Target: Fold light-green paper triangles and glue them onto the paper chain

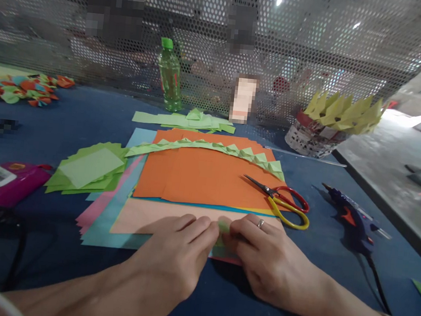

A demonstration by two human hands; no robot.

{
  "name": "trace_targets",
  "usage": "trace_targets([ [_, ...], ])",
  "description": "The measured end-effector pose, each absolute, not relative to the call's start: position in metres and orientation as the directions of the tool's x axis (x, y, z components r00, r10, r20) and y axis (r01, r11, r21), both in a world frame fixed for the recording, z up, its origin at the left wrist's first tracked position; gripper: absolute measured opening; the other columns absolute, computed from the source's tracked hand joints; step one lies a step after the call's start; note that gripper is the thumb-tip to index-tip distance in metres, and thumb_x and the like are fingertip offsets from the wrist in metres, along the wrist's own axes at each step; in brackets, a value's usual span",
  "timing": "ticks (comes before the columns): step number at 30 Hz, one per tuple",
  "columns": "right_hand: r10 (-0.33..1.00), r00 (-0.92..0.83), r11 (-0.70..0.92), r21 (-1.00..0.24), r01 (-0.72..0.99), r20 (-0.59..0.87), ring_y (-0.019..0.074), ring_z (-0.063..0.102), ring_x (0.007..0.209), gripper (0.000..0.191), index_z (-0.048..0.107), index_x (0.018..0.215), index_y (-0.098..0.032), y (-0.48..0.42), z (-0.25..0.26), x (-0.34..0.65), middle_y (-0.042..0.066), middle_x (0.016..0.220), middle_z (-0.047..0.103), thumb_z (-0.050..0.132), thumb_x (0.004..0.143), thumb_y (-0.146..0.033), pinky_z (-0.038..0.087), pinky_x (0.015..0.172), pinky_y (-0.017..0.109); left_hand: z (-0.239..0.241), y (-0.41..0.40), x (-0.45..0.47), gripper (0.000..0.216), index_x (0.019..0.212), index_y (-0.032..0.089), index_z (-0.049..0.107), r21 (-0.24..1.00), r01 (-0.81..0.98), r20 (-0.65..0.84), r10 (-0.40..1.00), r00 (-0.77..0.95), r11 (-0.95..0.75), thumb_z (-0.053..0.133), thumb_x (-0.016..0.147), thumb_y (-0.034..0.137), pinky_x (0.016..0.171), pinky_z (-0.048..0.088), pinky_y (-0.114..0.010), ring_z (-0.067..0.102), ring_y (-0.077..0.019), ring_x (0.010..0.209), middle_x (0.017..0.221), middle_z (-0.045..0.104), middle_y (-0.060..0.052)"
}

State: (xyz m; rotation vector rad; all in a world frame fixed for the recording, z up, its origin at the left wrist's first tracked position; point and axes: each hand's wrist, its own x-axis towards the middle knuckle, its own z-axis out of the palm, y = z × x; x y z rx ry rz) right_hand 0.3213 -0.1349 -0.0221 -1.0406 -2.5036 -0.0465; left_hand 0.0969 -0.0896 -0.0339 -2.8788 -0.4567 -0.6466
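My left hand (186,250) and my right hand (268,258) meet at the near side of a stack of coloured paper. Both have their fingers closed on a small piece of green paper (223,224), which is mostly hidden. A ring is on a finger of my right hand. Beneath and beyond them lie a peach sheet (141,217) and orange sheets (194,176). Scissors (270,191) with red and yellow handles rest on the orange paper, blades slightly apart. A curved strip of folded light green points (211,146) arches across the far part of the stack.
Green paper squares (90,166) are fanned out at left, near a magenta device (25,187). A glue gun (354,216) with its cord lies right. Behind stand a green-capped bottle (169,79), green strips (184,120), a yellow-pointed paper container (311,135) and a perforated screen (209,19).
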Motion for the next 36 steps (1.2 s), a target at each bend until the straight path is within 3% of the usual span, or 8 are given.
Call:
trace_targets([
  [6, 0.662, -0.619, 0.711, -0.095, 0.696, 0.423, 0.0204, 0.055, 0.075, 0.031, 0.067, 0.073, -0.01, -0.135, -0.02, 0.321, 0.012, 0.081, 0.062, 0.042, 0.09, -0.002, 0.046, 0.065, 0.033, -0.038, -0.092, 0.097, 0.043, 0.098, 0.009, 0.069, -0.08, 0.361, 0.534, 0.266, 0.803, -0.929, 0.027, 0.101, 0.004, 0.08, 0.047, -0.039, 0.056, -0.0235, 0.089, 0.097, 0.068, -0.01],
  [12, 0.659, -0.619, 0.703, -0.058, 0.708, 0.427, 0.0203, 0.052, 0.074, 0.028, 0.066, 0.073, -0.011, -0.136, -0.023, 0.323, 0.011, 0.081, 0.062, 0.044, 0.089, -0.003, 0.046, 0.065, 0.033, -0.041, -0.092, 0.095, 0.043, 0.097, 0.009, 0.069, -0.037, 0.364, 0.508, 0.296, 0.809, -0.931, 0.027, 0.1, 0.003, 0.078, 0.047, -0.04, 0.057, -0.0249, 0.089, 0.095, 0.068, -0.01],
  [19, 0.651, -0.63, 0.721, -0.084, 0.688, 0.423, 0.0206, 0.053, 0.074, 0.029, 0.065, 0.071, -0.012, -0.135, -0.025, 0.323, 0.011, 0.079, 0.061, 0.043, 0.088, -0.004, 0.046, 0.064, 0.034, -0.032, -0.089, 0.089, 0.036, 0.123, 0.005, 0.061, -0.061, 0.271, 0.421, 0.221, 0.88, -0.961, 0.036, 0.098, 0.006, 0.091, 0.046, -0.044, 0.057, -0.0274, 0.101, 0.114, 0.066, -0.014],
  [23, 0.649, -0.624, 0.717, -0.074, 0.694, 0.436, 0.0202, 0.054, 0.074, 0.03, 0.064, 0.07, -0.013, -0.135, -0.022, 0.323, 0.011, 0.08, 0.062, 0.042, 0.087, -0.003, 0.048, 0.064, 0.033, -0.03, -0.09, 0.09, 0.035, 0.122, 0.008, 0.061, -0.074, 0.243, 0.34, 0.205, 0.918, -0.967, 0.038, 0.096, 0.007, 0.093, 0.046, -0.041, 0.059, -0.0255, 0.101, 0.117, 0.067, -0.013],
  [27, 0.652, -0.619, 0.712, -0.073, 0.698, 0.438, 0.0197, 0.054, 0.073, 0.03, 0.063, 0.069, -0.014, -0.134, -0.021, 0.322, 0.01, 0.08, 0.063, 0.042, 0.087, -0.003, 0.047, 0.063, 0.033, -0.034, -0.093, 0.09, 0.036, 0.124, 0.009, 0.059, -0.032, 0.273, 0.384, 0.24, 0.892, -0.962, 0.036, 0.096, 0.007, 0.096, 0.044, -0.041, 0.057, -0.025, 0.103, 0.117, 0.067, -0.011],
  [33, 0.659, -0.63, 0.711, -0.066, 0.7, 0.41, 0.0198, 0.055, 0.074, 0.03, 0.064, 0.071, -0.012, -0.135, -0.02, 0.323, 0.01, 0.081, 0.063, 0.042, 0.087, -0.002, 0.047, 0.064, 0.033, -0.034, -0.091, 0.092, 0.028, 0.111, 0.01, 0.064, 0.02, 0.262, 0.316, 0.254, 0.914, -0.965, 0.04, 0.098, 0.009, 0.078, 0.047, -0.04, 0.054, -0.023, 0.082, 0.092, 0.062, -0.008],
  [36, 0.661, -0.636, 0.709, -0.056, 0.703, 0.397, 0.0193, 0.055, 0.073, 0.029, 0.065, 0.073, -0.013, -0.135, -0.019, 0.324, 0.01, 0.08, 0.063, 0.042, 0.088, -0.002, 0.045, 0.063, 0.033, -0.035, -0.089, 0.093, 0.029, 0.113, 0.008, 0.063, 0.024, 0.248, 0.343, 0.241, 0.908, -0.969, 0.039, 0.099, 0.011, 0.076, 0.046, -0.041, 0.053, -0.0229, 0.08, 0.09, 0.062, -0.008],
])
